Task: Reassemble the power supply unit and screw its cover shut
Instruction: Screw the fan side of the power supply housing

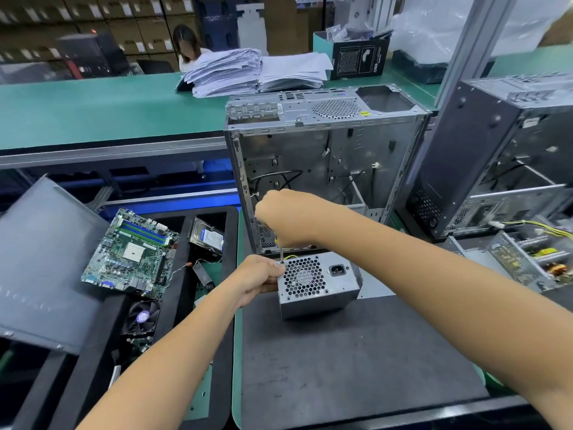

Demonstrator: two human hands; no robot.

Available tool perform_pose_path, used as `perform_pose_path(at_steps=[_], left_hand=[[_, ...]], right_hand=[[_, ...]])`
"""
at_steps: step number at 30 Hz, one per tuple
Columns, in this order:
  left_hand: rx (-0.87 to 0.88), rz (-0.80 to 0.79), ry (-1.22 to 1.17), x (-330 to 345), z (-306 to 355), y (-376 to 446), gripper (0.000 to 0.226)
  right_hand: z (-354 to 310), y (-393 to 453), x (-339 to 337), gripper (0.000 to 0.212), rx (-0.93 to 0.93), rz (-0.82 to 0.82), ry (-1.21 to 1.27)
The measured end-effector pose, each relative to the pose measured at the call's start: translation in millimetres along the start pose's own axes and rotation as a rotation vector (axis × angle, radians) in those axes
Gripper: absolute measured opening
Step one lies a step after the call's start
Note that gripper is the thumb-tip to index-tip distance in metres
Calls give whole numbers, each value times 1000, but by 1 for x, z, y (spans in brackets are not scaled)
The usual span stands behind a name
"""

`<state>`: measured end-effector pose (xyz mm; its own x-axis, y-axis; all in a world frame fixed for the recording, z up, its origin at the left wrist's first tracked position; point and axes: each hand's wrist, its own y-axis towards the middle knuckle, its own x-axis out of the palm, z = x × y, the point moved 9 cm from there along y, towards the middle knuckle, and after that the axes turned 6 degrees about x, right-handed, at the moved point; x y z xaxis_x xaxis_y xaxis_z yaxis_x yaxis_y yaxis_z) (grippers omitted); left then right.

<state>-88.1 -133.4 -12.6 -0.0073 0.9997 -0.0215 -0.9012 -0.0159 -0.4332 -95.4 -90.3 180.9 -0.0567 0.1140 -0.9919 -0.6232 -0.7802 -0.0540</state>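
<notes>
The grey power supply unit (319, 285) stands on the dark mat (356, 361) with its fan grille and power socket facing up towards me. My left hand (259, 279) grips its left edge near the top corner. Above it, my right hand (285, 220) holds a screwdriver (281, 251) upright, its thin shaft pointing down to the unit's top left corner. The handle is mostly hidden in my fist; a bit of yellow shows below it.
An open silver computer case (322, 169) stands right behind the unit. A motherboard (133, 252), hard drive (207, 237) and fan (142, 316) lie in a black tray to the left. Another case (496, 156) and an open power supply (533, 259) stand at the right.
</notes>
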Motion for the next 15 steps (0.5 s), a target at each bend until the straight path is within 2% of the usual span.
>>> perform_pose_path(at_steps=[5, 8, 10, 13, 15], left_hand=[[-3, 7, 3, -1, 1, 0, 22], [-9, 6, -14, -1, 1, 1, 25], [-14, 4, -14, -1, 1, 0, 26], [-20, -1, -6, 1, 2, -1, 25], [-23, -3, -3, 1, 3, 0, 25]], right_hand=[[-2, 1, -2, 12, 26, 42, -80], [1, 2, -1, 14, 40, 64, -163], [6, 3, 1, 20, 55, 12, -151], [6, 2, 12, 15, 21, -135, -39], [1, 2, 11, 11, -19, -126, -36]])
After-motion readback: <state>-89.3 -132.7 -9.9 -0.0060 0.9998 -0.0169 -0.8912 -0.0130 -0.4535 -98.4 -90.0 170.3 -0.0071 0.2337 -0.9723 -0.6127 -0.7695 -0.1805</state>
